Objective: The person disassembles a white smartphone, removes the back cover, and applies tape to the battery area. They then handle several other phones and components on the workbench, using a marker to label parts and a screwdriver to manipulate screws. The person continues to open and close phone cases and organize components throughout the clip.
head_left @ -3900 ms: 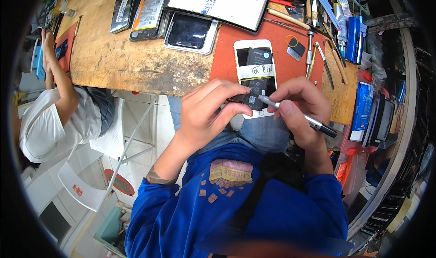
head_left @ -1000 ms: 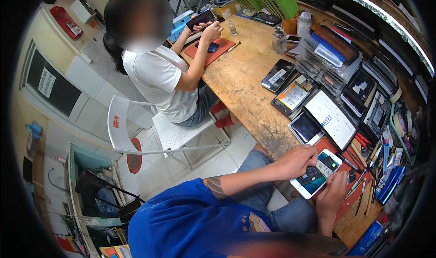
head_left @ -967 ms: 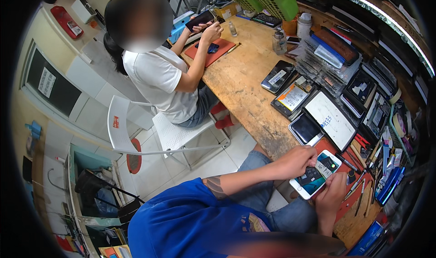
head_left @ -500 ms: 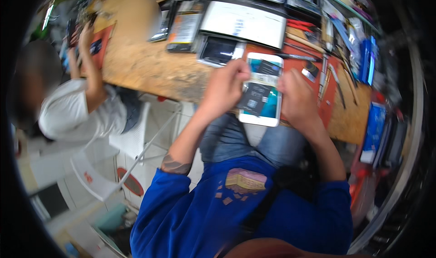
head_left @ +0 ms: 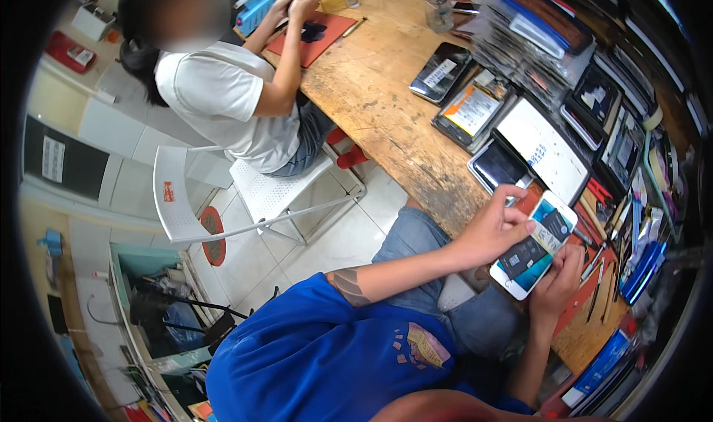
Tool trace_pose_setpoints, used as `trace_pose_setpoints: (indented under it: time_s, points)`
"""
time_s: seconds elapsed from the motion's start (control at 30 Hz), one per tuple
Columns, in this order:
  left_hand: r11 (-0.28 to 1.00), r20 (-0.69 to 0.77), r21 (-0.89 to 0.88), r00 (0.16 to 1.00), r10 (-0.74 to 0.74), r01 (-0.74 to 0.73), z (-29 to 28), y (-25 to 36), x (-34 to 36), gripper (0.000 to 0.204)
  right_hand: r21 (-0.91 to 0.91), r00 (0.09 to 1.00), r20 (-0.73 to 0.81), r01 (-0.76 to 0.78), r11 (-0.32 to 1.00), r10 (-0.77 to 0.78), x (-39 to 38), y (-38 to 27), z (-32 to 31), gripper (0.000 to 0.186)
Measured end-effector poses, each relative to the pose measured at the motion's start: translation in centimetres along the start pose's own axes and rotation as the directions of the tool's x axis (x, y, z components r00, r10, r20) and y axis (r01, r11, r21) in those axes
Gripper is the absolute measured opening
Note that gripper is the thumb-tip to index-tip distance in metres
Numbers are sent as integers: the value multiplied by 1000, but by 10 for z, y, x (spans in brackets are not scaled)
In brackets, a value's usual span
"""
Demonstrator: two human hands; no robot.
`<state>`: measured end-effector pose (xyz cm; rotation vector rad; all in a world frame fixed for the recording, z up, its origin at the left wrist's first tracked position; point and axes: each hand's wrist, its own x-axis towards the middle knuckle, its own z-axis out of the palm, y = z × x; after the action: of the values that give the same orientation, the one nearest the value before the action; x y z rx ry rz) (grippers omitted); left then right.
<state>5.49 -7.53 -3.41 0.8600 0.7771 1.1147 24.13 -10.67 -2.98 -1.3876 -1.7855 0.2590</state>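
Observation:
My left hand (head_left: 496, 233), fingers curled with the index finger raised, has its thumb on the left side of a white phone (head_left: 534, 271). My right hand (head_left: 557, 279) grips the phone's lower right side. The phone's screen shows a blue-green picture. A black battery (head_left: 520, 258) lies on it, below a pale handwritten strip (head_left: 547, 239) that crosses another dark battery (head_left: 555, 222). Under and around the phone are a red mat (head_left: 575, 311) and the bench edge. A phone in a silver frame (head_left: 496, 162) lies just beyond my left hand.
A co-worker (head_left: 212, 103) in a white top sits on a white folding chair (head_left: 178, 188), holding a dark item over another red mat (head_left: 333, 25). Stacked phones (head_left: 438, 73), a white board (head_left: 538, 151), tools (head_left: 609, 288) and jars (head_left: 438, 14) crowd the wooden bench (head_left: 379, 110).
The view has swung leftward again since half a second ago. My left fingers have lifted slightly. The pen held in my right hand about four seconds ago is out of it.

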Motion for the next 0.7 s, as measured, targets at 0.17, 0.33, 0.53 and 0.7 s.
trace_pose_setpoints:
  time_s: [0.17,0.33,0.53,0.7]
  points:
    - [979,223,-139,968,-116,150,13,-8,-2,43,-25,998,-65,25,999,-26,-1,1,-3,14]
    - [997,105,41,993,56,-61,19,-12,-6,35,-52,996,-76,51,997,-55,0,2,-2,16]
    - [998,169,-55,986,-16,25,11,-5,-12,42,-111,996,-84,33,993,-42,4,-1,-3,14]
    - [998,97,-30,994,-49,52,5,7,-17,39,-80,988,-125,80,994,-89,4,-3,-1,18]
